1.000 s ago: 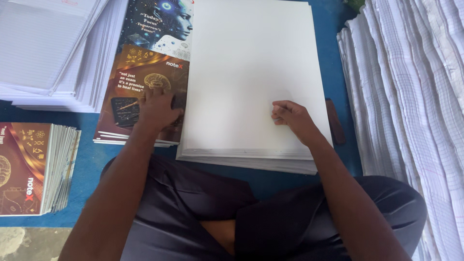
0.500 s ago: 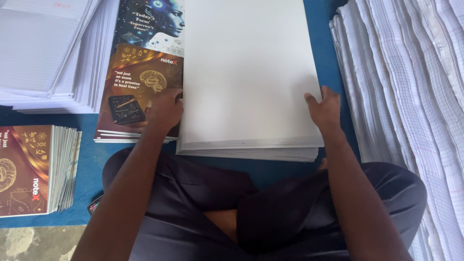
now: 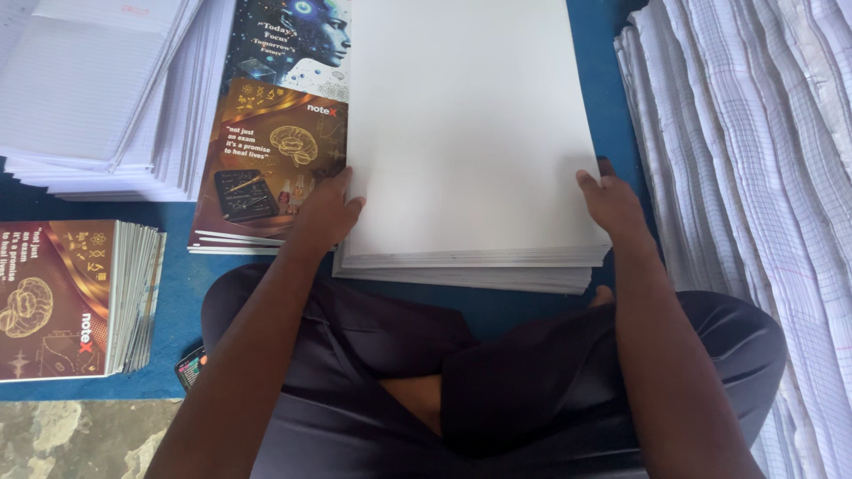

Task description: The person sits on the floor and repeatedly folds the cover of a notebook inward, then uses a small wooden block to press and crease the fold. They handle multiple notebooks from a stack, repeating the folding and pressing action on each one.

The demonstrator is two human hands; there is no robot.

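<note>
Since a moment ago the right hand [image 3: 612,206] has slid from the top sheet to the stack's right edge, fingers curled onto it; the left hand [image 3: 327,213] grips the opposite edge, seemingly to square the pile. That stack of blank white sheets [image 3: 466,142] lies thick and clean-edged on the blue mat [image 3: 177,266], beside printed covers [image 3: 271,151].

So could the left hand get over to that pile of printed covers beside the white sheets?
Probably yes. The left hand grips the white stack's left edge, right against the printed covers, whose top lies bare beside it.
</note>
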